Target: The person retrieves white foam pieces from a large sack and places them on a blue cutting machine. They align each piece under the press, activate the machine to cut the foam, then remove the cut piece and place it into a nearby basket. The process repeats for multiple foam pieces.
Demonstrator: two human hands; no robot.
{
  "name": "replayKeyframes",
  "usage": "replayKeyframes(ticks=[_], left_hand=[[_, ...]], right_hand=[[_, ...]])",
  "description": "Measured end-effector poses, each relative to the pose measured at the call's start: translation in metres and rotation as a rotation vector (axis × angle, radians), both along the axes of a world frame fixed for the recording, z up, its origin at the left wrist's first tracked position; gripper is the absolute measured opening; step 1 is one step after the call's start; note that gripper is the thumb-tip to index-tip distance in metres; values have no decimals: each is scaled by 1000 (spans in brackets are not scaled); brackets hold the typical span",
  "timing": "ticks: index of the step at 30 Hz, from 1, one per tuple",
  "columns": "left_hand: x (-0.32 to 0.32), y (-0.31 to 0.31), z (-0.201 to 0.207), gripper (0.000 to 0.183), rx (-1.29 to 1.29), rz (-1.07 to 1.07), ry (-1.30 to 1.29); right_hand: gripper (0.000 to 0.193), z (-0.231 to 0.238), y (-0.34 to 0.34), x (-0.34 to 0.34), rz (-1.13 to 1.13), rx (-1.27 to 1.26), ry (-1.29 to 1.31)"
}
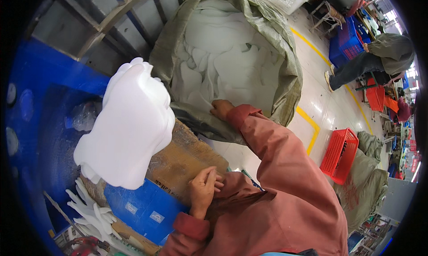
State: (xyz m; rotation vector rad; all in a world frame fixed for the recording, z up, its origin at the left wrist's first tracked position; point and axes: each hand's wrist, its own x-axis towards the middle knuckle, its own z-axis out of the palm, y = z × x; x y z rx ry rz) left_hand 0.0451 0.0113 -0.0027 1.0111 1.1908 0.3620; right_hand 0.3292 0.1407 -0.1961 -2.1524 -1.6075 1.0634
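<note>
My right hand (221,109) reaches over the near rim of a big open green woven sack (285,64) and touches the white foam cut-outs (232,60) that fill it. Its fingers are hidden, so a grip cannot be made out. My left hand (203,190) is drawn in against the front of my red jacket, fingers curled, with nothing seen in it. It lies beside a worn wooden board (187,160). A tall stack of white foam pieces (129,126) stands on that board, to the left of both hands.
A blue machine body (40,104) is at the left, with white glove-shaped pieces (89,211) below the stack. A red plastic basket (341,153) and a filled green sack (365,180) sit on the floor at the right. A seated person (379,55) is farther back.
</note>
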Motion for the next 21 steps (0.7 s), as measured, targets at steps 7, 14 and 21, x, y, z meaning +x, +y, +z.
replayKeyframes(ticks=[7,14,21], left_hand=[[1,6,15,30,70,-49,-11],[-20,-30,57,46,183,-261,-198],[-64,-89,61,47,-184,121,-749]], right_hand=[[27,114,-49,15,-289,428,35],[32,244,-177,-14,-711,583,1009],[32,254,-272,-177,-519,332,1400]])
